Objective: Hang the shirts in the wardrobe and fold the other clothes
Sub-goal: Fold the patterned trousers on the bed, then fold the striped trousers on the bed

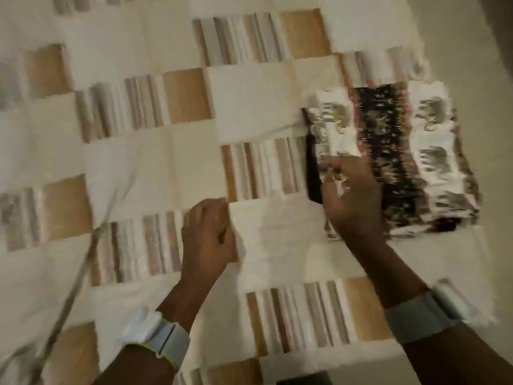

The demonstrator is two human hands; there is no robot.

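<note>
The bedspread point(133, 151) is cream, checked with tan squares and blocks of brown, grey and white stripes. The folded garment point(433, 151) near its right edge is white with grey-gold elephants (blurred) and a dark, red-speckled band.

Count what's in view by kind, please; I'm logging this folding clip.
Folded garments: 1, elephant-print cloth
Bedspreads: 1, checked beige
Hands: 2, left hand, right hand
Wristbands: 2, left wristband, right wristband
Total: 6
</note>
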